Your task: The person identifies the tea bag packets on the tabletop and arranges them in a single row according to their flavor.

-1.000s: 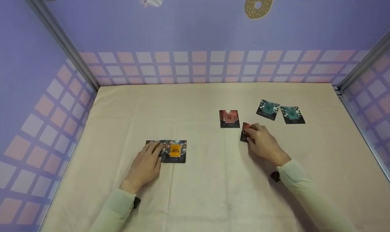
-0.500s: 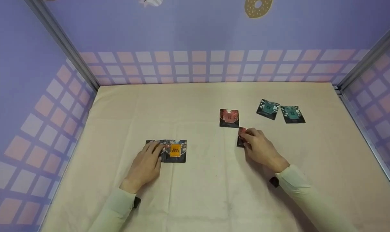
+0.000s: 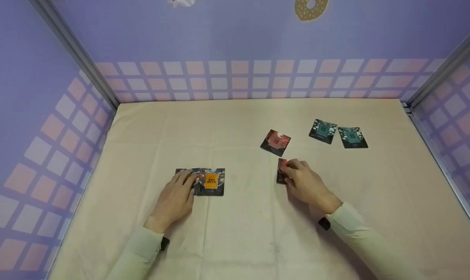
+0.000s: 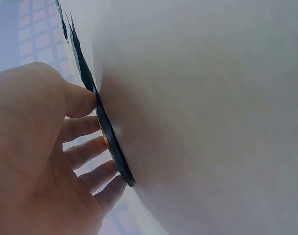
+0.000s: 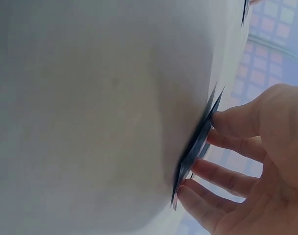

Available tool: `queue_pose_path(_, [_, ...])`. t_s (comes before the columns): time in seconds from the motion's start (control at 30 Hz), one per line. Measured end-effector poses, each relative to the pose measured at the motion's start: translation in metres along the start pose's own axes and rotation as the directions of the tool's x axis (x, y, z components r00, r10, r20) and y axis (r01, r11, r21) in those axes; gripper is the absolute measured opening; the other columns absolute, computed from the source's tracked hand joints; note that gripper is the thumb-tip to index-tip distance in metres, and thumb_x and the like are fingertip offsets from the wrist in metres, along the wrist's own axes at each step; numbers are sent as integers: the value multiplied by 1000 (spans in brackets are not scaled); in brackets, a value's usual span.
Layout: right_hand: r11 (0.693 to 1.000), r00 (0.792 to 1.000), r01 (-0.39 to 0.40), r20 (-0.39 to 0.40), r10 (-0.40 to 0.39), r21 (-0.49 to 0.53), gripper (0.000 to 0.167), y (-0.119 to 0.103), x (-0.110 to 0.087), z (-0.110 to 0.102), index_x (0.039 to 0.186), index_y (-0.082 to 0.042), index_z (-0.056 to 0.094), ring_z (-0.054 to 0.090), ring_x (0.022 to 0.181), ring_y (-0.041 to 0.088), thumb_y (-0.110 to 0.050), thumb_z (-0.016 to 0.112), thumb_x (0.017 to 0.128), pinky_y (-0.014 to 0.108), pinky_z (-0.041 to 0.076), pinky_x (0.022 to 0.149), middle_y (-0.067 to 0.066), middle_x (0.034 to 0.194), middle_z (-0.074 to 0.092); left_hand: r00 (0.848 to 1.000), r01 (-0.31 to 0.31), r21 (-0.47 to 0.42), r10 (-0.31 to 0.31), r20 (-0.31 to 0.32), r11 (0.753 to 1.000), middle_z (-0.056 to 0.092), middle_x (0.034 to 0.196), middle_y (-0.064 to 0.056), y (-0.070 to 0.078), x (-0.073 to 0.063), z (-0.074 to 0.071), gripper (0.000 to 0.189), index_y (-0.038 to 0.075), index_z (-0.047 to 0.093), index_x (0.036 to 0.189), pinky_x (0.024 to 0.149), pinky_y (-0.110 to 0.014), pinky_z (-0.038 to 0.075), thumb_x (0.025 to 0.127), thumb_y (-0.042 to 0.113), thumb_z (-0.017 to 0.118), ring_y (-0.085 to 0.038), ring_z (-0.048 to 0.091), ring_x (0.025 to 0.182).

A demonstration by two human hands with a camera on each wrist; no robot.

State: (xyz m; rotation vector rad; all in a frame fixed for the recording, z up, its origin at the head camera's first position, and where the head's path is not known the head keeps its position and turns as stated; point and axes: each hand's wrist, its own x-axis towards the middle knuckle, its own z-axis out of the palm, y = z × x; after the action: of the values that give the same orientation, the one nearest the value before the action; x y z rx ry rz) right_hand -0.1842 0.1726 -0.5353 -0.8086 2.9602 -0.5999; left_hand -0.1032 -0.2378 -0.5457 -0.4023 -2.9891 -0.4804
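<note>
Flat square printed packets with dark lower parts lie on the cloth. My left hand [image 3: 174, 196] rests over the left part of a side-by-side pair, covering one; the orange-labelled packet [image 3: 211, 182] shows beside its fingertips. In the left wrist view, the thumb and fingers touch the top of a thin dark packet [image 4: 112, 139]. My right hand [image 3: 306, 182] holds a red-and-black packet [image 3: 282, 171] by thumb and fingertips, its right part hidden; the right wrist view shows this packet [image 5: 195, 147] slightly bent. Just beyond lies another red packet [image 3: 275, 142], turned askew.
Two green-labelled packets [image 3: 323, 131] lie at the back right, nearly touching. A cream cloth [image 3: 238, 233] covers the table. Patterned panels [image 3: 240, 79] with metal corner posts [image 3: 77, 54] stand at the back and both sides.
My right hand has moved left and toward me with its red packet. The other red packet has turned clockwise in place. My left hand has stayed still.
</note>
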Motion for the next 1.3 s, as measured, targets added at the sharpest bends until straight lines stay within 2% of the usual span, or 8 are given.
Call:
queue_pose_path(0.17, [1000, 1000, 23, -4, -23, -12, 33, -10, 0, 4, 135, -5, 73, 62, 123, 40, -6, 68, 102, 55, 60, 99, 19, 135, 64, 1000, -5, 2, 5, -6, 1000, 52, 157, -25, 1, 0, -2, 44, -3, 58, 149, 119, -62, 44, 107, 13, 58, -46, 48, 147])
queue_pose_path(0.67, [998, 996, 66, 67, -66, 5, 32, -45, 10, 16, 134, -8, 74, 63, 121, 35, -10, 70, 102, 51, 59, 102, 17, 140, 63, 1000, -4, 1, 4, -23, 1000, 53, 155, -26, 1, -2, 0, 43, -4, 59, 146, 118, -62, 45, 106, 12, 59, -45, 49, 146])
queue_pose_path(0.97, [992, 990, 122, 75, -120, -18, 31, -63, 19, 24, 133, -10, 74, 62, 122, 34, -12, 72, 102, 49, 59, 102, 15, 137, 63, 1000, -3, 2, 3, -16, 1000, 53, 156, -25, 0, 0, 1, 43, -3, 60, 146, 117, -62, 46, 106, 13, 59, -45, 48, 147])
queue_pose_path(1.13, [988, 986, 153, 66, -150, -35, 28, -73, 22, 28, 130, -10, 76, 63, 117, 34, -14, 71, 102, 49, 61, 98, 15, 134, 64, 1000, -6, -1, 6, -18, 1000, 53, 155, -25, 0, -1, 1, 43, -3, 60, 146, 117, -62, 46, 107, 13, 58, -45, 49, 146])
queue_pose_path(1.3, [991, 988, 128, 96, -123, -46, 29, -83, 26, 31, 131, -12, 76, 62, 118, 33, -16, 70, 104, 48, 59, 100, 14, 136, 63, 1000, 7, -4, -7, -1, 1000, 53, 156, -24, 0, 0, 0, 44, -3, 60, 147, 119, -61, 45, 107, 14, 57, -44, 47, 148])
